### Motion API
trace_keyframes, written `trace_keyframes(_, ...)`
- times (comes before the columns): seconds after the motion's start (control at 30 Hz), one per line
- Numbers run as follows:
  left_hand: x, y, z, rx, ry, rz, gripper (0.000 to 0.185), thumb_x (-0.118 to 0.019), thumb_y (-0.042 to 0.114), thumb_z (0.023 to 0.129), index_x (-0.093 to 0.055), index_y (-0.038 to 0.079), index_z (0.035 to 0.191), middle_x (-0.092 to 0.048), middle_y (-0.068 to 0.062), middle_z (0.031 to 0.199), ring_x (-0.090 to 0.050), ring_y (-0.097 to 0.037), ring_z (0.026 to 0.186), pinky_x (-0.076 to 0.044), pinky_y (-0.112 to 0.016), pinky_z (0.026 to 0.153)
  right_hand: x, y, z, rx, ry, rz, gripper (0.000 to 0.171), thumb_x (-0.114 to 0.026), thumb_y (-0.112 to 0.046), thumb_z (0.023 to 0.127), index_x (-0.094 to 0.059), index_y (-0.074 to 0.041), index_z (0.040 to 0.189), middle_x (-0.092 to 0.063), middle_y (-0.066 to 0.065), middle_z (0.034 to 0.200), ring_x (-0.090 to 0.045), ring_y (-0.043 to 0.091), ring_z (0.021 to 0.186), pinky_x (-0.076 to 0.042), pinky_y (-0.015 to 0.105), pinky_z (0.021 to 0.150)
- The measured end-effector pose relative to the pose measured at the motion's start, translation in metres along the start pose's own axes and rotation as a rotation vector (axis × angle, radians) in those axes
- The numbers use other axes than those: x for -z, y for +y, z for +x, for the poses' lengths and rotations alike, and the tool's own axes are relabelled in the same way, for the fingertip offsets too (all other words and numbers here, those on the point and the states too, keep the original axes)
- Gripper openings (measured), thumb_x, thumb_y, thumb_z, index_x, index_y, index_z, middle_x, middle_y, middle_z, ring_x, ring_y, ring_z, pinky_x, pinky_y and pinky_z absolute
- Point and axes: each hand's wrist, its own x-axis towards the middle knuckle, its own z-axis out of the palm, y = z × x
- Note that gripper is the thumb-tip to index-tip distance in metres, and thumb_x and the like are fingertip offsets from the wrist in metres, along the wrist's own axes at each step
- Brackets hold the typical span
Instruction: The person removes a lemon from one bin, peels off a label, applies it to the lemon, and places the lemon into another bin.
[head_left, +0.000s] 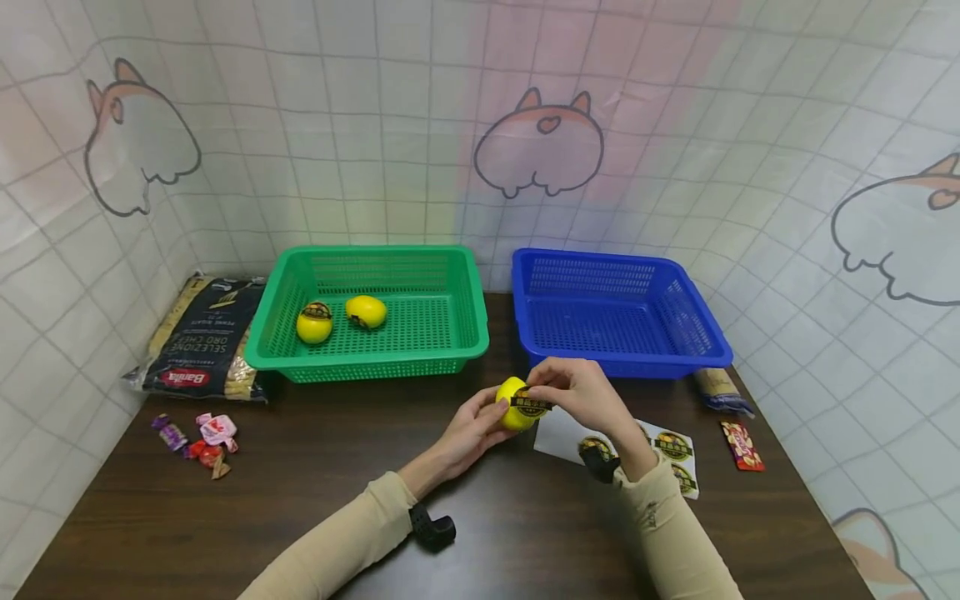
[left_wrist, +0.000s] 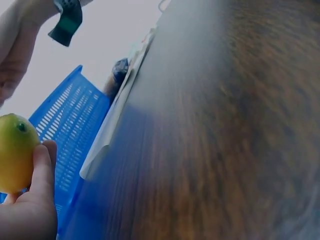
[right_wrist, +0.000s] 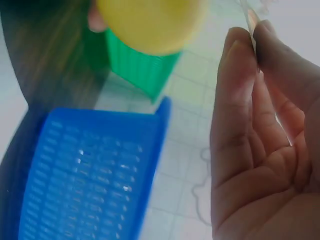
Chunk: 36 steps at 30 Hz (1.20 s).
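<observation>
My left hand [head_left: 474, 427] grips a yellow lemon [head_left: 510, 390] above the table, in front of the gap between the two baskets. In the left wrist view the thumb and fingers hold the lemon [left_wrist: 19, 155] by its side, its green stem end showing. Between thumb and index finger, my right hand [head_left: 576, 393] pinches a black and gold round sticker [head_left: 531, 403], which stands before the lemon. The right wrist view shows the sticker [right_wrist: 251, 30] edge-on, apart from the lemon [right_wrist: 152, 25]. Under the right forearm lies a white sheet of stickers [head_left: 557, 435], partly hidden.
A green basket [head_left: 367, 364] holds two lemons [head_left: 366, 311] with dark stickers. Right of it stands a blue basket [head_left: 611, 362]. A pasta bag [head_left: 213, 333] and several wrapped candies [head_left: 217, 430] lie left; a red packet [head_left: 742, 446] and another bag [head_left: 722, 392] lie right.
</observation>
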Motion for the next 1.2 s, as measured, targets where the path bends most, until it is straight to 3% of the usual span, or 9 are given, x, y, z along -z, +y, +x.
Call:
trace_keyframes(0.2, 0.001, 0.002, -0.003, -0.003, -0.039, -0.002, 0.052, -0.043, 0.025, 0.108, -0.025, 0.005, 0.152, -0.037, -0.027, 0.154, -0.058, -0.020, 0.126, -0.049, -0.042, 0.112, -0.018, -0.001, 0.008, -0.005, 0.038, -0.025, 0.008, -0.077, -0.018, 0.086, -0.073, -0.016, 0.093, -0.072, 0.003, 0.087, -0.066, 0.009, 0.073, -0.058, 0.020, 0.067)
trace_keyframes(0.5, 0.001, 0.000, -0.005, 0.018, -0.004, -0.036, 0.049, -0.040, 0.021, 0.109, -0.024, 0.012, 0.154, -0.038, -0.026, 0.154, -0.054, -0.026, 0.131, -0.045, -0.046, 0.114, -0.035, 0.002, 0.006, -0.018, 0.195, -0.164, 0.014, -0.083, -0.025, 0.080, -0.073, -0.017, 0.086, -0.069, -0.003, 0.075, -0.059, 0.005, 0.066, -0.049, 0.018, 0.057)
trace_keyframes(0.7, -0.003, 0.004, -0.005, 0.042, 0.002, -0.070, 0.056, -0.033, 0.040, 0.109, -0.023, 0.015, 0.157, -0.035, -0.026, 0.154, -0.048, -0.036, 0.137, -0.036, -0.055, 0.118, -0.042, 0.006, 0.005, 0.009, 0.252, -0.152, 0.018, -0.085, -0.021, 0.077, -0.073, -0.014, 0.088, -0.070, 0.000, 0.079, -0.057, 0.006, 0.069, -0.048, 0.018, 0.059)
trace_keyframes(0.83, -0.003, 0.007, -0.004, 0.040, 0.044, -0.002, 0.058, -0.041, 0.042, 0.107, -0.027, 0.014, 0.155, -0.041, -0.025, 0.150, -0.054, -0.032, 0.131, -0.043, -0.052, 0.115, -0.044, 0.005, 0.004, 0.017, 0.269, -0.136, 0.022, -0.085, -0.023, 0.078, -0.074, -0.012, 0.091, -0.071, 0.003, 0.081, -0.061, 0.009, 0.072, -0.052, 0.018, 0.062)
trace_keyframes(1.0, -0.001, 0.009, -0.004, 0.044, 0.047, 0.066, 0.053, -0.049, 0.031, 0.106, -0.030, 0.014, 0.152, -0.046, -0.025, 0.148, -0.060, -0.024, 0.123, -0.052, -0.044, 0.108, -0.045, 0.011, 0.000, -0.094, 0.231, -0.036, 0.026, -0.082, -0.029, 0.082, -0.072, -0.013, 0.099, -0.074, 0.005, 0.092, -0.068, 0.014, 0.081, -0.057, 0.022, 0.069)
trace_keyframes(1.13, 0.000, 0.012, -0.006, 0.020, 0.032, 0.062, 0.054, -0.050, 0.031, 0.105, -0.029, 0.017, 0.153, -0.044, -0.023, 0.151, -0.060, -0.022, 0.123, -0.050, -0.045, 0.109, -0.045, 0.015, -0.002, -0.239, 0.096, 0.109, 0.040, -0.074, -0.039, 0.089, -0.066, -0.015, 0.119, -0.072, 0.008, 0.111, -0.069, 0.021, 0.097, -0.060, 0.030, 0.077)
trace_keyframes(1.2, 0.000, 0.013, -0.007, 0.008, 0.020, 0.051, 0.054, -0.049, 0.031, 0.106, -0.027, 0.018, 0.154, -0.042, -0.022, 0.152, -0.059, -0.021, 0.123, -0.048, -0.046, 0.111, -0.044, 0.017, -0.003, -0.268, 0.017, 0.174, 0.048, -0.069, -0.042, 0.092, -0.060, -0.014, 0.130, -0.068, 0.012, 0.120, -0.068, 0.023, 0.104, -0.061, 0.035, 0.081)
